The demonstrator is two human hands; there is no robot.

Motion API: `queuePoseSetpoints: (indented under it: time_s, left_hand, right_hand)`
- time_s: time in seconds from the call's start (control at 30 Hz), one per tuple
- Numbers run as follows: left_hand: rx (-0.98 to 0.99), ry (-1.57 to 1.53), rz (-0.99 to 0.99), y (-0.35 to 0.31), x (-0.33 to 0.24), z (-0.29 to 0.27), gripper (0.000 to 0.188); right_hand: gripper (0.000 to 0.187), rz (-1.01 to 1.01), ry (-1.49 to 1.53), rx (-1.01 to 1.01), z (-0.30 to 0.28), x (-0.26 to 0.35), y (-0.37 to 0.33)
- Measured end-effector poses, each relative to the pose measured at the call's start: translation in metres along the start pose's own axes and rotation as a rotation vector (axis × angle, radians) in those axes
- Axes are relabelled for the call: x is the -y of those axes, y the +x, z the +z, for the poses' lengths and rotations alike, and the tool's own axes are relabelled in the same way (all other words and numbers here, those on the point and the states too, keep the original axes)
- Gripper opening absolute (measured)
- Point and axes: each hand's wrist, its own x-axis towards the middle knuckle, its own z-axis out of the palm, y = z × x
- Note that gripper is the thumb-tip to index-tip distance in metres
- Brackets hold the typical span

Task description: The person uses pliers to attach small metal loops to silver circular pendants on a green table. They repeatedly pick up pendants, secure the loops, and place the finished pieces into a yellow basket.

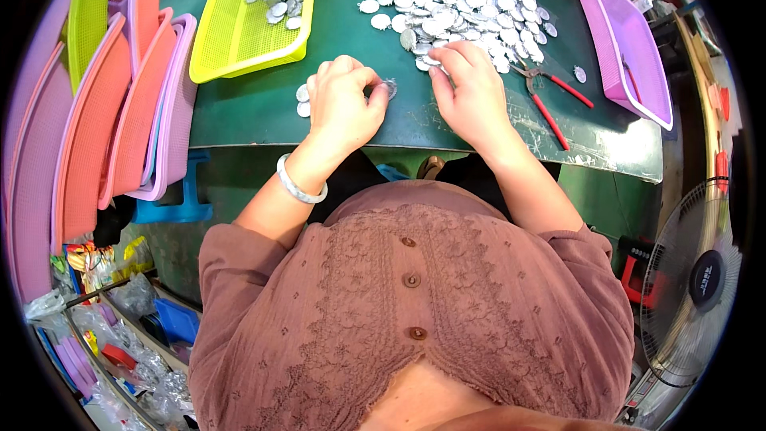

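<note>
My left hand (343, 104) is closed, thumb and forefinger pinching a small silver metal disc (389, 88) just above the green table. Two more silver discs (303, 101) lie beside its left edge, partly under the fingers. My right hand (476, 97) has its fingers bent, thumb and forefinger a little apart, with the tips at the near edge of a big pile of silver discs (471, 4). To its right, red-handled cutting pliers (550, 104) lie with handles spread and their head near the pile.
A yellow-green basket (215, 48) holding some discs stands at the left. On the right, a purple basket (638, 56) contains a red-handled tool; one disc (580, 74) lies beside it. Stacked coloured baskets (88, 128) rise at far left. A fan (694, 287) stands at lower right.
</note>
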Motion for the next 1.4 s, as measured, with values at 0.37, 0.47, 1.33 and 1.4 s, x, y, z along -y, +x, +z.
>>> queuePoseSetpoints:
  time_s: [0.37,0.47,1.33,1.4]
  left_hand:
    - [0.025,0.153,0.273,-0.007,0.021,-0.001,0.029]
    - [0.055,0.203,0.185,-0.004,0.027,-0.005,0.034]
    - [0.245,0.139,0.404,0.043,0.020,-0.002,0.017]
    - [0.234,0.142,0.398,0.042,0.019,-0.003,0.016]
  right_hand:
    - [0.036,-0.192,0.074,0.319,0.005,-0.020,-0.007]
    - [0.027,-0.172,0.105,0.256,0.003,-0.018,-0.004]
    - [0.016,-0.190,0.016,0.199,0.013,-0.017,0.006]
    - [0.020,-0.153,-0.074,0.243,0.018,-0.011,0.009]
